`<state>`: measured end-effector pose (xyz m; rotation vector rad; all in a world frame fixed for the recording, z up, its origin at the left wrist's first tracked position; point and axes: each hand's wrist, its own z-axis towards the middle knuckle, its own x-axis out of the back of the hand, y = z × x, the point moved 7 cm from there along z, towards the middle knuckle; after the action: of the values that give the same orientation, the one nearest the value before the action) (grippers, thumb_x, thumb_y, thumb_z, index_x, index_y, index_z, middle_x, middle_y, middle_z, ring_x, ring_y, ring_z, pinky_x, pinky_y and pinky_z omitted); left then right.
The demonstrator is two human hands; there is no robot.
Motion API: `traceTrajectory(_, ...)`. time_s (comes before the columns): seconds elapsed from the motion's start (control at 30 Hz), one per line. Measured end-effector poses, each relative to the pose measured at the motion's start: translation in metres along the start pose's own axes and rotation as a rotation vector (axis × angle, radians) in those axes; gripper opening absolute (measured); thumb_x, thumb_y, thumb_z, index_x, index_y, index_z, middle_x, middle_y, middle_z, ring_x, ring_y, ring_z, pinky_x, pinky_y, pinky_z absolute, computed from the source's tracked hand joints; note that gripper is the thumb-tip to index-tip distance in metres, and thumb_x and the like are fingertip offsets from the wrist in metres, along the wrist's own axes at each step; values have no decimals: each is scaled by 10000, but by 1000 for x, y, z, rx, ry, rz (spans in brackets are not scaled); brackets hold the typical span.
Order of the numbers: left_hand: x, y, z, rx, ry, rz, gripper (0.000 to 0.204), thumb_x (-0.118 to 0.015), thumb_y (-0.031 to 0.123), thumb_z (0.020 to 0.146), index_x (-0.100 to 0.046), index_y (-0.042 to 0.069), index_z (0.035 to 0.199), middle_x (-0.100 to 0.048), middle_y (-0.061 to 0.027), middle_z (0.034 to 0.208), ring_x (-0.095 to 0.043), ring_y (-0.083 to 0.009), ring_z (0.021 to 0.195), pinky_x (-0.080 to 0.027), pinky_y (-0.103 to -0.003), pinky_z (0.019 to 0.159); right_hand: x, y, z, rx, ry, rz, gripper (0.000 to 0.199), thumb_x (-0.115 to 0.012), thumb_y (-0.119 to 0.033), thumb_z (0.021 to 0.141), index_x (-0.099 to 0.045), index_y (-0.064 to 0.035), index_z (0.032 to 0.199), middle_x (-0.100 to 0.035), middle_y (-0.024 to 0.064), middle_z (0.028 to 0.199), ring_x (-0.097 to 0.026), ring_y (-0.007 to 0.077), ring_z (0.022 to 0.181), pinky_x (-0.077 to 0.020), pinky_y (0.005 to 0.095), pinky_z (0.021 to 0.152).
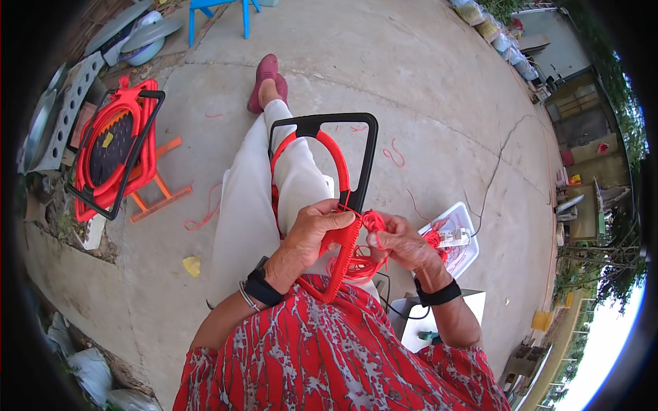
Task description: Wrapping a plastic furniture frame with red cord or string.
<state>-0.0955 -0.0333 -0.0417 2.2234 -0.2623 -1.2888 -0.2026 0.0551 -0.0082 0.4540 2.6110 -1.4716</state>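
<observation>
A black frame point(371, 154) with an inner ring rests against my lap. Tight red cord covers part of its ring and its near side; the far bar and corners are bare black. My left hand point(306, 236) is closed on the frame's right side, thumb and fingers pressed where the red wrapping meets bare black. Just right of it, my right hand point(408, 245) is closed around a looped bundle of red cord point(373, 221). More loose loops hang below, between the frame and my right wrist. Part of the frame is hidden behind my left hand.
Red-wrapped frames point(147, 109) are stacked at left by an orange stand point(162, 205). At right, a white tray point(469, 255) holds red cord and a power strip point(454, 237). A white box point(471, 312) stands under my right forearm. A blue stool point(245, 19) is ahead.
</observation>
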Motion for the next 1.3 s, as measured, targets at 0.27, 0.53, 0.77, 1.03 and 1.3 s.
traceTrajectory(0.27,0,-1,0,29,0,18,182,-661,181,863,-619,56,988,-642,-2,789,-564,-62,617,-381,-209,455,-6,13,-18,-62,133,210,219,-612,-230,911,-569,-56,786,-448,-37,560,-382,65,449,-306,226,442)
traceTrajectory(0.53,0,-3,-1,38,-3,-19,143,-631,191,883,-600,78,965,-634,5,786,-558,-69,617,-367,-218,464,-20,12,-35,14,17,98,174,-507,-166,883,-488,-80,732,-437,-22,631,-379,51,553,-321,217,497)
traceTrajectory(0.77,5,-5,-1,42,-38,-171,202,-568,252,918,-603,61,973,-633,-22,756,-565,-107,595,-378,-246,458,-18,-27,-48,170,119,-688,191,-540,-192,874,-505,-14,816,-481,58,638,-449,144,575,-398,307,557)
traceTrajectory(1.03,11,-18,1,7,-42,-152,198,-609,194,902,-616,6,962,-656,-70,814,-611,-145,645,-406,-264,463,-26,-14,-55,338,116,-1051,206,-552,-210,922,-520,-11,883,-544,145,634,-565,279,567,-426,371,534)
traceTrajectory(1.3,13,-12,0,16,-11,-123,212,-604,218,909,-622,22,987,-670,-65,837,-620,-139,692,-437,-269,515,20,-4,-45,129,353,-152,398,-420,-382,1000,-575,-16,1018,-417,-32,558,-407,64,450,-332,223,447)
